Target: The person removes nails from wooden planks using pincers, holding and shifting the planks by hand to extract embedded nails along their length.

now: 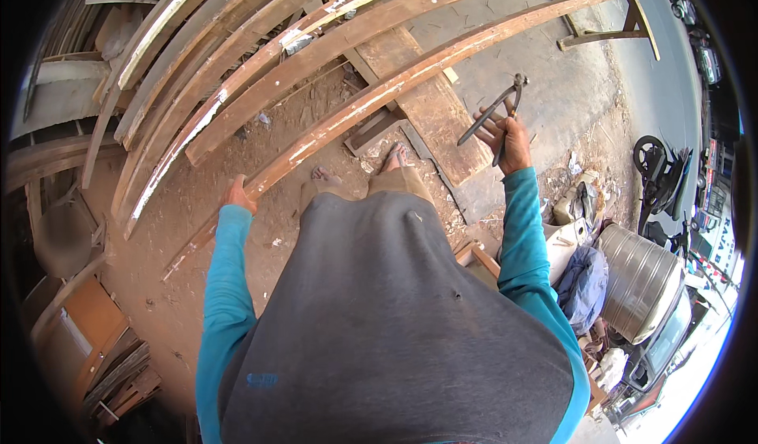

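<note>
My left hand (238, 194) is closed around a long wooden plank (355, 114) near its lower left end. The plank runs up to the far right, its reddish-brown edge marked with flaking white patches. In my right hand (515, 147), raised over the ground to the right of the plank, is a pair of metal pincers (506, 96). Their rounded jaws point upward, and the two handles reach down between and past my fingers. The pincers are apart from the plank.
Several more long planks (316, 57) lean side by side at the upper left. Below the held plank lies a worn wooden board (442, 132). At right stand a ribbed metal drum (639, 282), a blue cloth bundle (583, 286) and a parked motorcycle (663, 177).
</note>
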